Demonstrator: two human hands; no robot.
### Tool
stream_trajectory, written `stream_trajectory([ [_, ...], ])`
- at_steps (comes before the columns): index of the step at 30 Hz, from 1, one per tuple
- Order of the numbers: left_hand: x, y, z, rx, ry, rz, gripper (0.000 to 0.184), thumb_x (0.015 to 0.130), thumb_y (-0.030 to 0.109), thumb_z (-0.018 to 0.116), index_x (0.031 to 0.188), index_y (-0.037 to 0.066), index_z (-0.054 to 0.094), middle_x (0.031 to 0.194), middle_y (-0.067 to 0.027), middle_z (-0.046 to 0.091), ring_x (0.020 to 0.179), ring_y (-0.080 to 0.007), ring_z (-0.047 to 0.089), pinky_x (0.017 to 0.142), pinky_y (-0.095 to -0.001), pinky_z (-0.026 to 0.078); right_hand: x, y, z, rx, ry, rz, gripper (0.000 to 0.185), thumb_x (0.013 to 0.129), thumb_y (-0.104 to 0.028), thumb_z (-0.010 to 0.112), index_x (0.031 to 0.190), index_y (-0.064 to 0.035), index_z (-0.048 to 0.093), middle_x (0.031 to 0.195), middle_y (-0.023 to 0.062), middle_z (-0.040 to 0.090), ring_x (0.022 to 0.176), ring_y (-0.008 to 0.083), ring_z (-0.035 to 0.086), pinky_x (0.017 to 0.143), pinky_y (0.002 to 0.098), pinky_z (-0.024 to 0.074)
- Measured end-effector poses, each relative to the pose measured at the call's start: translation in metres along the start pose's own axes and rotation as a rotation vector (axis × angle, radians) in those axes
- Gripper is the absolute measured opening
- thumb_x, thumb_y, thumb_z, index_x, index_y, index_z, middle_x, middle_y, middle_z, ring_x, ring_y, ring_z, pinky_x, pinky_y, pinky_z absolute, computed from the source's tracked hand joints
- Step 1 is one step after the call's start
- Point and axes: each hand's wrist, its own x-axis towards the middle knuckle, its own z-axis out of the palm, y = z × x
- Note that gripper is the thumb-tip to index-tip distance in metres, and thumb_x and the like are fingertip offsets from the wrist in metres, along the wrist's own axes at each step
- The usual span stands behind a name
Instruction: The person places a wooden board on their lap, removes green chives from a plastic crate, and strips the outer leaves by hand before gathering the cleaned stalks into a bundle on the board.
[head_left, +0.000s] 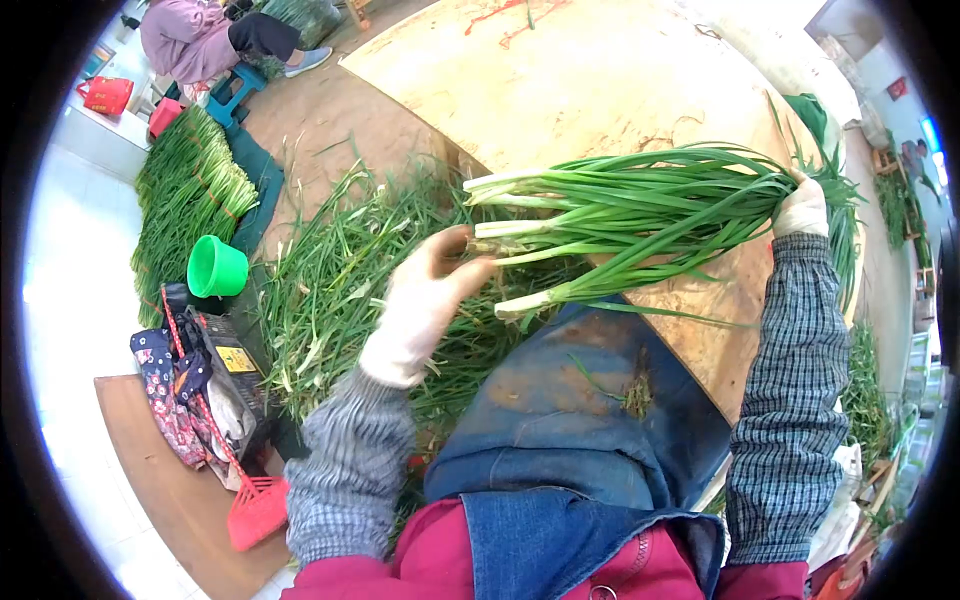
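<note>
Right fingers (799,190) grip greens (660,205); left fingers (448,243) at stalk ends (505,229), hold unclear. Leaf heap (335,262) lies between worktop (600,85) and bucket (217,267).

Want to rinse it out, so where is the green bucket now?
In the head view, the green bucket is on the person's left, between the stacked green bundles and the loose leaf pile.

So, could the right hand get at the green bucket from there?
Probably not: the right hand holds the bunch, and the bucket sits far to the left, beyond the loose leaves.
</note>
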Motion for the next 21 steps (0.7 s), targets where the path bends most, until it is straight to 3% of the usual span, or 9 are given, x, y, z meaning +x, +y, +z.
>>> stream_trajectory([
  [2,0.015,0.012,0.029,-0.515,-0.104,-0.170,0.034,0.078,0.016,0.066,0.105,-0.002,0.055,0.094,-0.0096,0.061,0.078,-0.0173,0.059,0.065,-0.0291,0.049,0.006,0.009,-0.008,-0.105,-0.045,-0.050,0.026,0.090,-0.019,0.042,0.088,0.0005,0.060,0.084,0.0133,0.063,0.069,0.0241,0.057,0.070,0.0313,0.0456],
  [4,0.026,-0.010,0.041,-0.710,-0.144,-0.191,0.024,0.079,0.012,0.062,0.099,-0.001,0.058,0.085,-0.0060,0.062,0.069,-0.0138,0.057,0.055,-0.0262,0.047,-0.023,-0.009,0.010,0.067,0.043,0.058,0.026,0.090,-0.018,0.042,0.087,0.0006,0.060,0.084,0.0125,0.063,0.071,0.0226,0.057,0.071,0.0292,0.0445],
  [7,0.008,-0.011,0.040,-0.533,-0.140,-0.321,0.022,0.079,0.006,0.062,0.099,-0.002,0.058,0.087,-0.0075,0.062,0.067,-0.0133,0.057,0.055,-0.0233,0.046,-0.031,-0.017,0.027,0.329,0.213,0.269,0.028,0.091,-0.017,0.041,0.090,0.0031,0.060,0.084,0.0122,0.063,0.074,0.0209,0.056,0.073,0.0270,0.0432],
  [8,0.002,-0.011,0.041,-0.580,-0.158,-0.340,0.023,0.076,0.005,0.065,0.096,-0.003,0.059,0.084,-0.0076,0.062,0.062,-0.0116,0.055,0.054,-0.0235,0.046,-0.032,-0.022,0.029,0.025,0.013,0.156,0.029,0.091,-0.015,0.040,0.095,0.0076,0.059,0.084,0.0129,0.062,0.073,0.0198,0.056,0.072,0.0279,0.0440],
  [10,-0.008,-0.012,0.037,-0.523,-0.247,-0.306,0.025,0.077,0.007,0.066,0.099,-0.004,0.059,0.086,-0.0078,0.062,0.065,-0.0110,0.056,0.055,-0.0231,0.045,-0.045,-0.026,0.031,-0.156,0.031,0.081,0.030,0.091,-0.013,0.041,0.098,0.0105,0.057,0.084,0.0135,0.062,0.073,0.0185,0.056,0.073,0.0284,0.0442],
  [12,-0.011,-0.002,0.029,-0.452,-0.280,-0.336,0.028,0.078,0.008,0.065,0.102,-0.004,0.059,0.087,-0.0074,0.062,0.067,-0.0110,0.056,0.056,-0.0227,0.044,0.010,0.023,0.014,-0.261,-0.017,0.063,0.028,0.090,-0.009,0.042,0.106,0.0081,0.056,0.090,0.0155,0.063,0.078,0.0192,0.058,0.074,0.0289,0.0449],
  [14,-0.014,0.008,0.029,-0.421,-0.267,-0.335,0.027,0.079,0.008,0.064,0.103,-0.003,0.059,0.086,-0.0072,0.062,0.066,-0.0109,0.056,0.056,-0.0226,0.044,-0.012,0.005,0.023,-0.432,-0.041,0.018,0.029,0.088,-0.004,0.043,0.112,0.0067,0.055,0.094,0.0169,0.063,0.083,0.0197,0.059,0.076,0.0287,0.0454],
  [18,-0.021,0.019,0.039,-0.447,-0.055,-0.156,0.023,0.080,0.005,0.057,0.101,-0.004,0.060,0.083,-0.0086,0.063,0.062,-0.0121,0.057,0.052,-0.0234,0.045,-0.067,-0.043,0.040,-1.060,-0.053,-0.240,0.031,0.087,-0.002,0.043,0.115,0.0050,0.054,0.098,0.0169,0.062,0.087,0.0198,0.059,0.078,0.0282,0.0453],
  [21,-0.018,0.015,0.035,-0.410,0.037,-0.127,0.022,0.082,0.006,0.053,0.100,-0.005,0.059,0.085,-0.0100,0.063,0.063,-0.0128,0.057,0.054,-0.0246,0.046,-0.050,-0.031,0.042,-1.053,-0.077,-0.147,0.031,0.089,-0.005,0.041,0.116,0.0007,0.055,0.099,0.0145,0.063,0.088,0.0196,0.060,0.079,0.0276,0.0453],
])
